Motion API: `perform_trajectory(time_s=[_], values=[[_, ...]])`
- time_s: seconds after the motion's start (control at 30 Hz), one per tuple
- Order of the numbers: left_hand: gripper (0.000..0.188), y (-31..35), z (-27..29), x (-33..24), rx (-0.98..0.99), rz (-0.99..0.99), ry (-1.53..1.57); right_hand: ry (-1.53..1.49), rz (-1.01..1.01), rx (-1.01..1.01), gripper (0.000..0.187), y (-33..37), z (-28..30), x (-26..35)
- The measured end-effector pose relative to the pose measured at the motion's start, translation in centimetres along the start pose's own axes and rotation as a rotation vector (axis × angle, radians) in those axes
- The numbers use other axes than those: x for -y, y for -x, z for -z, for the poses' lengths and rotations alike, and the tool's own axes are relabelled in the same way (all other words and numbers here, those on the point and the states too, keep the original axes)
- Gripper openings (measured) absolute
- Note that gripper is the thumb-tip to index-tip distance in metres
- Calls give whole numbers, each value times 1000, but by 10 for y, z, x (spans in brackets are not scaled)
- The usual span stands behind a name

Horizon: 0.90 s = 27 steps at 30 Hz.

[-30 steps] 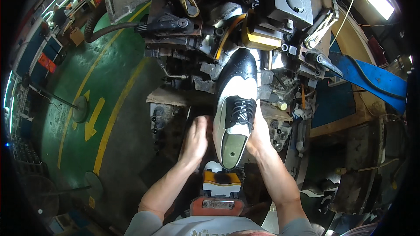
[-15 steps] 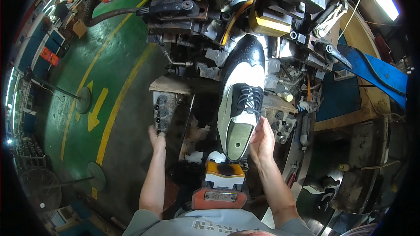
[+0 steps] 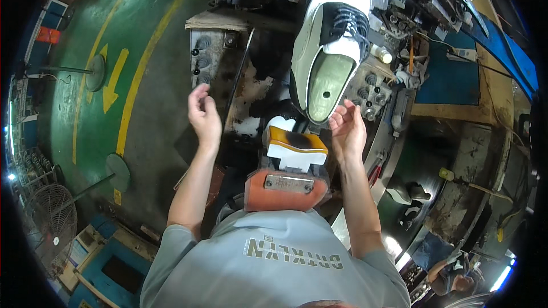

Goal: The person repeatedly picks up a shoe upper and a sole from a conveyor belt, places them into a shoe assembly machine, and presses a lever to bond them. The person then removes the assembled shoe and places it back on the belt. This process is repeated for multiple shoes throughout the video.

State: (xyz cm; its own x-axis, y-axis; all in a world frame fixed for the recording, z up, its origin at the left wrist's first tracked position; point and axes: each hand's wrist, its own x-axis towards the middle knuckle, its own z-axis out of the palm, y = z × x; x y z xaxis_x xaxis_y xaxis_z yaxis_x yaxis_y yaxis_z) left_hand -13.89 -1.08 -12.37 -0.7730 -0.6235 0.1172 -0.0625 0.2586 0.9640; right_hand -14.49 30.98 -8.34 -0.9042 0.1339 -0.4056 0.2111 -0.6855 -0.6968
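A black-and-white lace-up dress shoe (image 3: 337, 40) sits in a shoe-making machine, toe pointing away from me, its green insole visible. My right hand (image 3: 349, 134) is palm up beside the heel, fingers loosely curled and apart. Its fingertips are at the heel's right edge; whether they touch it I cannot tell. Off to the left, my left hand (image 3: 205, 118) hangs in the air with its fingers apart and bent, holding nothing. It is just below a lever panel (image 3: 200, 51) with black knobs. Between my forearms stands a yellow-and-black pad (image 3: 297, 140) on a white block, close under the heel.
An orange-red padded plate (image 3: 285, 191) is against my shirt. More levers are on a second panel (image 3: 368, 88) at the right. Loose shoes (image 3: 410, 195) lie lower right, and another person (image 3: 451, 279) is beyond them. A fan (image 3: 54, 211) stands at the left by the green floor.
My left hand has come off the lever panel, back toward me. My right hand has shifted from the shoe's side to its heel. My view has tilted down toward my body.
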Motion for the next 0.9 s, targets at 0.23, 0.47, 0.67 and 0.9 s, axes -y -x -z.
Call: perform_trajectory(time_s=[0.23,0.47,0.67,0.9], values=[[32,70,-20,17,524,-50,-81,15,17,39,33,6,-13,-2],[48,121,-46,48,1173,265,48,127,47,0,33,16,-4,-6],[63,137,-53,52,1204,611,332,311,24,-119,31,11,4,14],[76,82,13,40,929,658,371,263,43,-110,29,19,48,-1]])
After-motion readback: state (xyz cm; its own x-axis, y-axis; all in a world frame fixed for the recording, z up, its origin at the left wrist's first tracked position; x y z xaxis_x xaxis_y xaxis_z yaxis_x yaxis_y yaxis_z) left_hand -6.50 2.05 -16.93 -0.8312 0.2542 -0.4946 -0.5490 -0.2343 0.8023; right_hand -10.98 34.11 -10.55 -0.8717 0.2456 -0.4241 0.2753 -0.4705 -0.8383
